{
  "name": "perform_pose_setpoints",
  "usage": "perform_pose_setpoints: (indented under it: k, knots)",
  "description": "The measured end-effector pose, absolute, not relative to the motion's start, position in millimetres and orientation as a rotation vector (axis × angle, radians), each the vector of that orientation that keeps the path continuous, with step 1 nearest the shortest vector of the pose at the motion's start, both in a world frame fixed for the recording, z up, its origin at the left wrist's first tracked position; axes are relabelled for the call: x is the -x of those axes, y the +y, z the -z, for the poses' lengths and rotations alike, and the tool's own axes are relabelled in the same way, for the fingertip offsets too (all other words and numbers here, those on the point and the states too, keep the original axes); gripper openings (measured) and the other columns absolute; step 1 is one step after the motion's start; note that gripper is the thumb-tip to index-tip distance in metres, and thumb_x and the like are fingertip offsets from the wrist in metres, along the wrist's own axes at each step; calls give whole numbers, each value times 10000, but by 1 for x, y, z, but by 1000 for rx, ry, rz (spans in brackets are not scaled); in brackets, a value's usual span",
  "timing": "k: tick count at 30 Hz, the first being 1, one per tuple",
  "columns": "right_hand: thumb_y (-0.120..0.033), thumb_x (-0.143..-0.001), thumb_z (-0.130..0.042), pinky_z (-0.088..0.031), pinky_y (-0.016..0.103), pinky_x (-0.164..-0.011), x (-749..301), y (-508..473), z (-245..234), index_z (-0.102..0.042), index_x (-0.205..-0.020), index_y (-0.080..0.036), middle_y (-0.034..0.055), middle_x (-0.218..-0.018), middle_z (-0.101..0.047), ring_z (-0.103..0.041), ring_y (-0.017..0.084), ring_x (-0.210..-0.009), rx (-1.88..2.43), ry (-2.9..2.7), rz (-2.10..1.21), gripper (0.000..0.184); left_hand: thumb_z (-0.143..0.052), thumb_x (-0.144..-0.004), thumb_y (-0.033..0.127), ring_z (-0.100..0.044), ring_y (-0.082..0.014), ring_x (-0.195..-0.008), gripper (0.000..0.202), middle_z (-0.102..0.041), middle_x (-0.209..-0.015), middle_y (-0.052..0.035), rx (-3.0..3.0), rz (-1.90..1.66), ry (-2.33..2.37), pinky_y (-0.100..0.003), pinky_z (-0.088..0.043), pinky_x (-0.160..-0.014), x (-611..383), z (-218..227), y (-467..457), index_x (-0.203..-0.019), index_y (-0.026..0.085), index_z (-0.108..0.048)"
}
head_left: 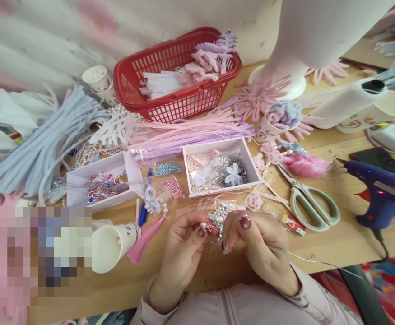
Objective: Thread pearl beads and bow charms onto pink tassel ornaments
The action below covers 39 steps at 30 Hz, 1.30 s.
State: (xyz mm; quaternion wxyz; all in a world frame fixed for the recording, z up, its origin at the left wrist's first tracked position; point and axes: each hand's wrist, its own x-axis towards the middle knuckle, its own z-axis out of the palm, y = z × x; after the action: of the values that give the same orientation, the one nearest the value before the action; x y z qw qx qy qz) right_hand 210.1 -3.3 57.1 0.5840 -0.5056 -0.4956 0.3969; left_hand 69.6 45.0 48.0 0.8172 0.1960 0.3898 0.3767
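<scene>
My left hand (pixel 183 241) is closed in a pinch, with a white pearl bead (pixel 203 225) between thumb and forefinger. Close beside it, my right hand (pixel 260 243) grips a thin silvery wire (pixel 314 259), whose loose length trails off past the table edge on the right. The wire's other end reaches toward the bead; whether it passes through the hole is too small to tell. Just beyond my fingertips lies a heap of white pearl beads (pixel 221 212) on clear plastic, partly covered by my right hand.
Behind the hands stand a white box with trinkets (pixel 187 174), another with gems (pixel 104 208) and a red basket (pixel 183 108). Scissors (pixel 295 205) and a blue glue gun (pixel 376 180) lie right. A paper cup (pixel 126 246) lies tipped left, near a pink tassel (pixel 146 238).
</scene>
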Motion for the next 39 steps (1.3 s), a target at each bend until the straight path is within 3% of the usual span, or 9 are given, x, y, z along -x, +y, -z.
perform_pose_setpoints:
  k: [6,14,18,27,31,34,37,39]
  knots:
    - [-314,-1087,-405,-480,247,-575,-211,-4,-58,-617,-657,-201,-9,-575,-650,-615,118,-538,1200,-1151,-931,493,-931,-636,345,-683,-103,-656,201,-739,-712,-11,-515,-811,856,-173,-568,-653,-68,-45,43,-744,231,-806]
    - [-253,-1083,-420,-451,187,-537,-212,-1,-60,-592,-614,-190,-39,-525,-616,-582,72,-479,1276,-1219,-890,504,-745,-869,235,-677,-159,-852,67,-739,-878,-52,-1227,-901,900,-204,-550,-718,-52,-44,45,-888,238,-808]
    - [-273,-1084,-420,-458,175,-547,-213,-1,-61,-591,-606,-187,-36,-517,-613,-584,68,-480,1261,-1246,-895,514,-758,-855,226,-675,-150,-798,62,-733,-835,-38,-1206,-881,872,-197,-544,-677,-50,-46,46,-870,251,-813]
    - [-358,-1084,-404,-493,191,-541,-206,-2,-62,-597,-571,-179,-5,-481,-622,-611,98,-467,1203,-1114,-1015,577,-872,-720,384,-642,-87,-554,155,-744,-730,-20,-686,-894,831,-173,-554,-556,-62,-40,43,-736,238,-825]
    - [-297,-1081,-399,-425,224,-512,-231,-17,-67,-563,-571,-189,-19,-483,-569,-543,98,-453,1284,-1188,-691,546,-934,-614,400,-637,-66,-535,254,-753,-685,-24,-538,-980,976,-125,-544,-552,-60,-39,44,-721,207,-810]
    - [-291,-1030,-488,-381,262,-507,-276,-25,-72,-548,-592,-207,-15,-522,-542,-506,124,-480,1689,-1205,-207,450,-983,-504,355,-650,-81,-515,288,-765,-676,-33,-504,-983,1002,-142,-561,-540,-57,-38,44,-642,199,-784]
    - [-329,-952,-584,-452,311,-589,-324,-25,-73,-685,-808,-209,51,-710,-697,-622,201,-619,2069,-1362,94,213,-998,-454,336,-655,-93,-501,313,-757,-652,-30,-498,-980,992,-162,-578,-541,-57,-41,42,-570,191,-746]
    - [-263,-954,-496,-494,362,-666,-345,-24,-74,-711,-1008,-185,121,-915,-763,-687,260,-753,2189,-1400,154,234,-1000,-444,340,-652,-90,-499,335,-749,-646,-24,-489,-974,1000,-159,-580,-542,-57,-43,41,-550,182,-725]
